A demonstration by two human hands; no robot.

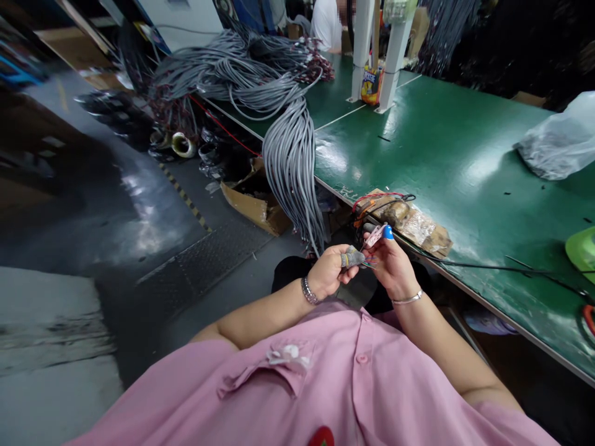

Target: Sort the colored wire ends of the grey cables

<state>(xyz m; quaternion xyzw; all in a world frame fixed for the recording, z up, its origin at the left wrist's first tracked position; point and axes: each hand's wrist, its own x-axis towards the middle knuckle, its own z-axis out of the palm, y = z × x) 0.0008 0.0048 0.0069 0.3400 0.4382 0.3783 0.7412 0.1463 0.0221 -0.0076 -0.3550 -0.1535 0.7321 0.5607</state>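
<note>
Both forearms reach away from the near side and turn inward, so the hands meet just off the near edge of the green table (446,148). The left forearm slants far and to the right, the right one far and to the left, both elbows bent.

The left hand (329,271), with a watch (309,290) at its wrist, is curled, its fingers bent under; a grey cover (352,257) sheathes its thumb, which pinches thin coloured wires (369,262). The right hand (394,267), a bracelet (409,298) at its wrist, is turned palm up. Its thumb, in a blue cap (388,232), presses a pale strip (374,236) against the fingers. The wires lie between the two hands; the strip is just far of them — pinkish marks show on it, too small to read.

Just beyond the hands, on the table edge, sits a taped block (418,226) with cords lying over its left end. A thick bundle of grey cables (295,155) hangs over the edge to the left.

Far off, between two white posts, stands a yellow packet (371,87) with bold printing — the brand cannot be made out. On the pink shirt (288,396), a red badge (321,437) is cut off by the near border, with no legible word.
</note>
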